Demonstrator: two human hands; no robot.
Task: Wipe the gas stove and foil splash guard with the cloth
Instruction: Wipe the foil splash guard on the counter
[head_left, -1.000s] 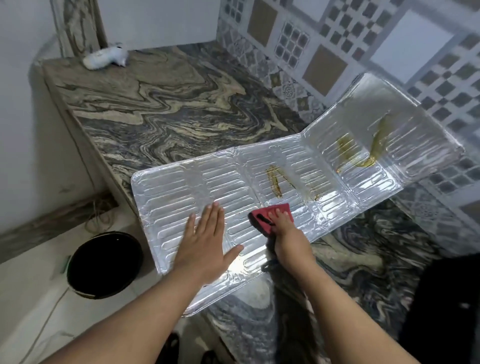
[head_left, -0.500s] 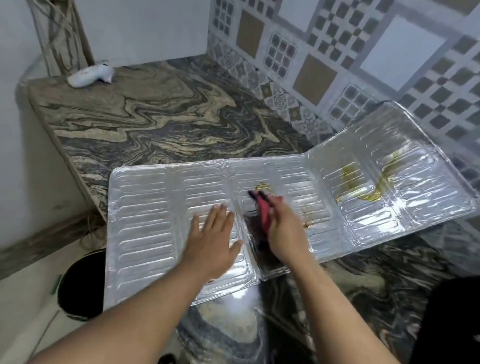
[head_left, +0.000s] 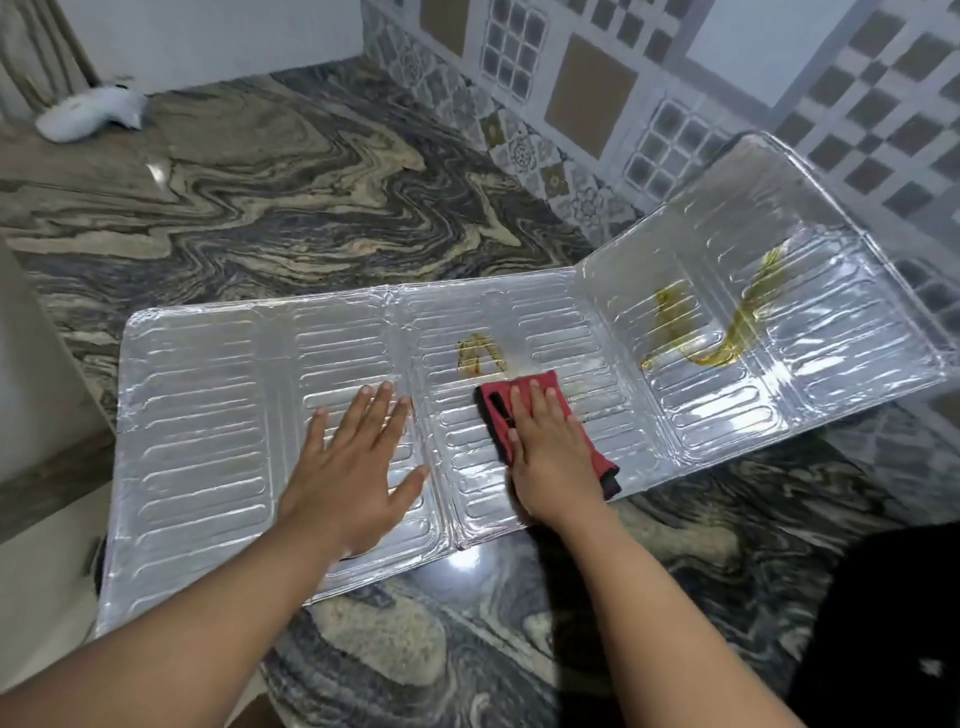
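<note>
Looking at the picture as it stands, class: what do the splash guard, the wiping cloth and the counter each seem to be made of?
Splash guard: thin aluminium foil by the look, mirror-bright, embossed with ribs and creased at its folds.
Cloth under the right hand: soft red fabric, matte, dark-edged; probably microfibre, though the weave is unclear.
Counter: polished stone, likely granite or marble, with swirling grey and tan veins and a glossy reflection.

Cloth (head_left: 545, 415) mostly hidden under right hand (head_left: 553, 457).
</note>
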